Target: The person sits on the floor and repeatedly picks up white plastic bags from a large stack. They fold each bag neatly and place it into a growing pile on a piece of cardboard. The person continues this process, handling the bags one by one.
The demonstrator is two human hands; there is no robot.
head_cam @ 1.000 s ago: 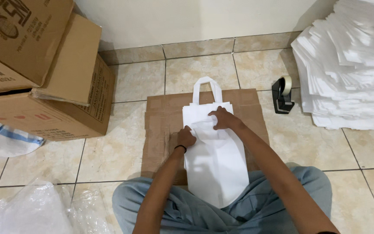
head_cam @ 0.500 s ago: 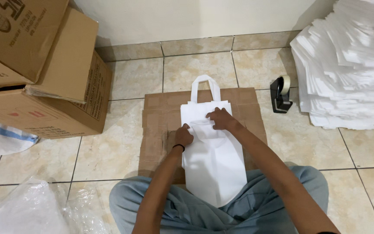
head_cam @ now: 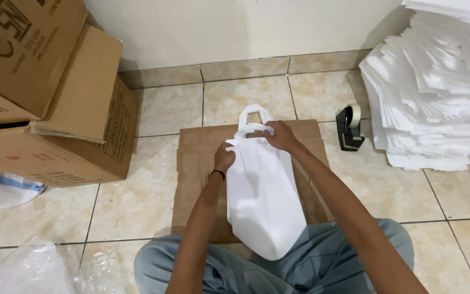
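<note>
Open tile floor left of the cardboard sheet, between it and the cardboard boxes; a hand could pass there. Boxes block the far left, stacked, with one flap jutting out. Right side is tighter: black tape dispenser just beside the sheet's far right corner, and the white stack walls off the right. Bare tile beyond the sheet up to the wall. Clear plastic crowds the near left.

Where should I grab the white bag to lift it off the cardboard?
Probably by the handle loops at the far end of the white bag, coming from above. They stick out free past the left hand and right hand, which pinch the bag's mouth; the body lies flat on the cardboard sheet.
</note>
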